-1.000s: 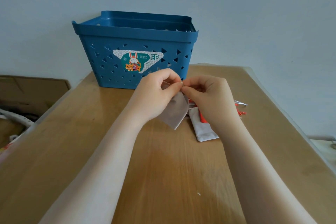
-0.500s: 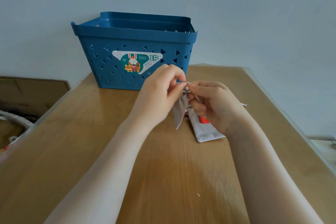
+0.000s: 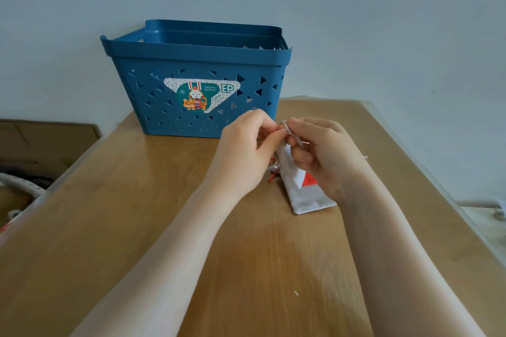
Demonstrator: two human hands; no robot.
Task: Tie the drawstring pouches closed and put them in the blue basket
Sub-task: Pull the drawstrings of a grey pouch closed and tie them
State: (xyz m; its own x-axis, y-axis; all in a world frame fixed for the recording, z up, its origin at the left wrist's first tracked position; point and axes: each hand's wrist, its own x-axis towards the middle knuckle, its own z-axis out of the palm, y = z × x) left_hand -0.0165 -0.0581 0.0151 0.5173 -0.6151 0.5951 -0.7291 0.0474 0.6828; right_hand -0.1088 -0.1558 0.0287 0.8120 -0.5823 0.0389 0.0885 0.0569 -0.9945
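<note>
Pouches wait on the wooden table [image 3: 246, 268] — one pale grey pouch [image 3: 306, 197] with a red patch lies flat under the right wrist. Just above it, a second small grey pouch [image 3: 283, 153] hangs between both hands. The left hand [image 3: 243, 150] pinches its top with thumb and fingertips, and the right hand [image 3: 323, 150] pinches the thin white string [image 3: 286, 127] there. So the tying step looks under way. Next, I think, the string needs a firm pull and a knot. Farther back stands the blue basket [image 3: 197, 63] — no pouch shows inside it.
</note>
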